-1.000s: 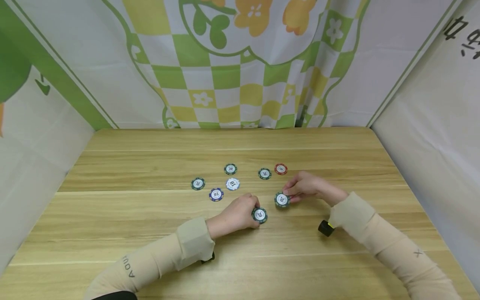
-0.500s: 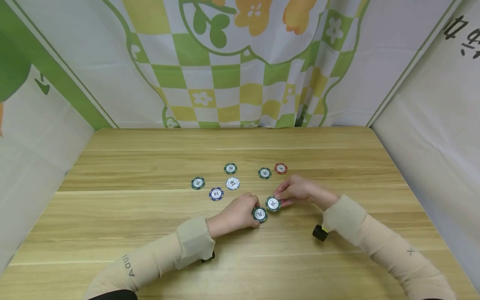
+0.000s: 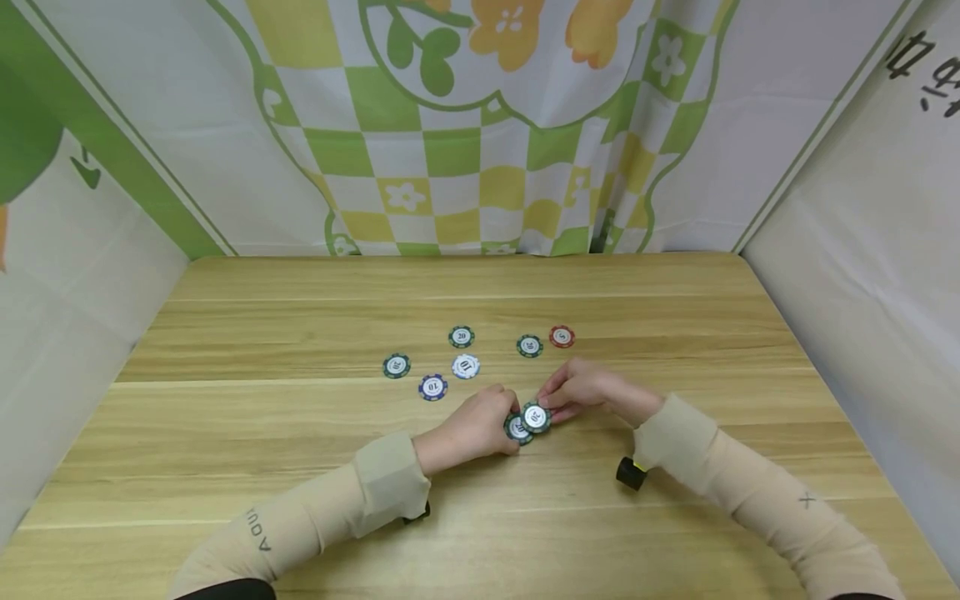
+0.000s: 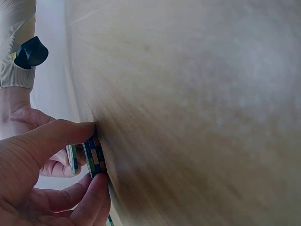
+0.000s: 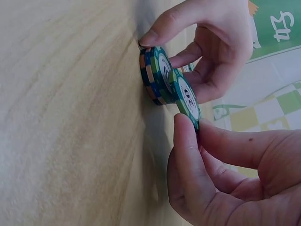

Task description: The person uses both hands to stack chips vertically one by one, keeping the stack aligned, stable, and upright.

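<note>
My left hand (image 3: 472, 429) grips a short stack of poker chips (image 3: 515, 428) at the table's middle, thumb and fingers on its rim. A green chip marked 20 tops the stack; below it, blue and orange edges show in the right wrist view. From the other side my right hand (image 3: 588, 392) pinches a single green poker chip (image 5: 188, 99) by its edge, between thumb and finger. That chip, also marked 20, is tilted and overlaps the stack's top face. Seen from the left wrist, a narrow gap parts the single chip (image 4: 72, 159) from the stack.
Beyond the hands, loose chips lie flat on the wooden table (image 3: 300, 333): a blue one (image 3: 432, 387), a white one (image 3: 465, 367), a red one (image 3: 562, 337) and several green ones (image 3: 529, 346). A patterned curtain (image 3: 480, 167) hangs behind the far edge.
My right hand has moved left and slightly nearer with its green chip, from beside the stack to overlapping its top. The left hand and stack have stayed put.
</note>
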Available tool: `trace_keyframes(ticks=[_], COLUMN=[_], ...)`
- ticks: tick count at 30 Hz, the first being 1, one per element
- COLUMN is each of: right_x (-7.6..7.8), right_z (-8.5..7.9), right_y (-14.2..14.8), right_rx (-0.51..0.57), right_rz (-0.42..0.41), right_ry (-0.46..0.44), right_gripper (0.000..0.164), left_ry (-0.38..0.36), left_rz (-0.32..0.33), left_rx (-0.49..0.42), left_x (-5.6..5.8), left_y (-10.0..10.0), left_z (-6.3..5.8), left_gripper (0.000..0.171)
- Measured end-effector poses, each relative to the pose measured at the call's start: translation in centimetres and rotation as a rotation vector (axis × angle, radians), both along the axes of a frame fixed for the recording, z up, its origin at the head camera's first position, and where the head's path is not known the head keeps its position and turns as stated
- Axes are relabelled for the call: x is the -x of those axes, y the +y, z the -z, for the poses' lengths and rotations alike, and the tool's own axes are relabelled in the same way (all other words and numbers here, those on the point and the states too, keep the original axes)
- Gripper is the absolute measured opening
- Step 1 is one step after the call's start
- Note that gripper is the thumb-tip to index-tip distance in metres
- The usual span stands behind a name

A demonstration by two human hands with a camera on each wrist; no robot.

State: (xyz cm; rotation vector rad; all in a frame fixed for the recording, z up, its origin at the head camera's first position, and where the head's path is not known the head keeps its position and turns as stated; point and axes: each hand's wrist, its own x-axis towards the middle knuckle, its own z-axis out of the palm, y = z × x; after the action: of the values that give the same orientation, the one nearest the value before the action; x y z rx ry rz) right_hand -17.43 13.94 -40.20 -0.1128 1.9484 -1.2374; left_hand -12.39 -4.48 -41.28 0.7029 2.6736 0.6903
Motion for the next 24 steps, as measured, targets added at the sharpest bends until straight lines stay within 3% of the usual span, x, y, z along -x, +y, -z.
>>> trace_keyframes(ticks=[24], right_x=[-1.1], right_z=[0.3], right_y=[-1.4], right_rx=[-0.049], right_rz=[0.015], right_ry=[0.107], right_gripper=[0.016], left_ry=[0.023], left_rz=[0.017], left_rx=[-0.007], left_x=[-0.1], left_y=[-0.1], left_z=[-0.2], left_gripper=[0.039])
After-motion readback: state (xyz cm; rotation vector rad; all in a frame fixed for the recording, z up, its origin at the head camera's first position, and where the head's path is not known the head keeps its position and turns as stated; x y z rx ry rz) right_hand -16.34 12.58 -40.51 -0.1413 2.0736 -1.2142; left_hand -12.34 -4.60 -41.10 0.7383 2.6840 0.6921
